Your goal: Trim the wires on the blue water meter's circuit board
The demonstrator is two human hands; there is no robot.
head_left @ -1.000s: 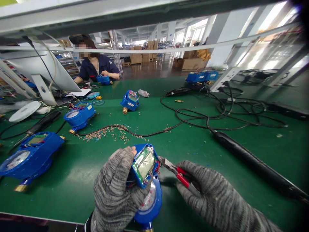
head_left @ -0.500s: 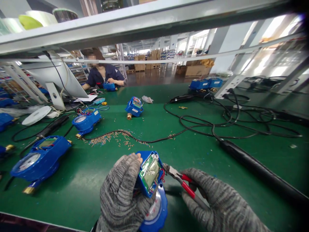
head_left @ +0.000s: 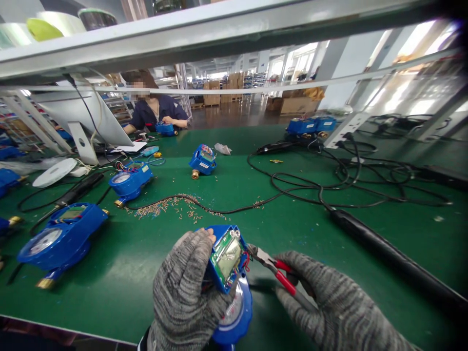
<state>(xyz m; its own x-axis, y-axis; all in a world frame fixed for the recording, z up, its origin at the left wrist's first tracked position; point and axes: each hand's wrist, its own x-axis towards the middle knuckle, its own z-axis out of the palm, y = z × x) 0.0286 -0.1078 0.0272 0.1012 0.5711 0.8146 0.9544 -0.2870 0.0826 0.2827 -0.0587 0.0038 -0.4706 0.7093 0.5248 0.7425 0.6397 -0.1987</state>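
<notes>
Green table (head_left: pixel 285 219): spreads around the held meter (head_left: pixel 230 273), the thing being worked on, close to its front edge.
Person opposite (head_left: pixel 161 111): sits well beyond the held meter, to its left, a hand on another blue meter (head_left: pixel 165 128).
Long black tool (head_left: pixel 387 253): lies to the right of the held meter, past the right hand.
Left hand (head_left: pixel 190 287): gloved, grasping the held meter from its left side, the thumb across its front.
Right hand (head_left: pixel 321 292): gloved, to the right of the held meter, wrapped around the handles of the pliers (head_left: pixel 281 277).
Held meter: tilted, its display (head_left: pixel 228 257) uncovered; whether the table bears its weight cannot be told.
Other meters: one (head_left: pixel 64 239) left of the held meter, another (head_left: pixel 203 159) beyond it.
Pliers: tip at the right edge of the held meter; the step in hand appears to be plier work on its wiring.
Red wires (head_left: pixel 247 265): stick out there beside the plier tip; whether the jaws grip one is too small to tell. The next move likely calls for a steady left hand and a careful squeeze, sparing neighbouring strands.
Brass-coloured bits (head_left: pixel 157 207): scattered beyond the held meter, mostly to its left.
</notes>
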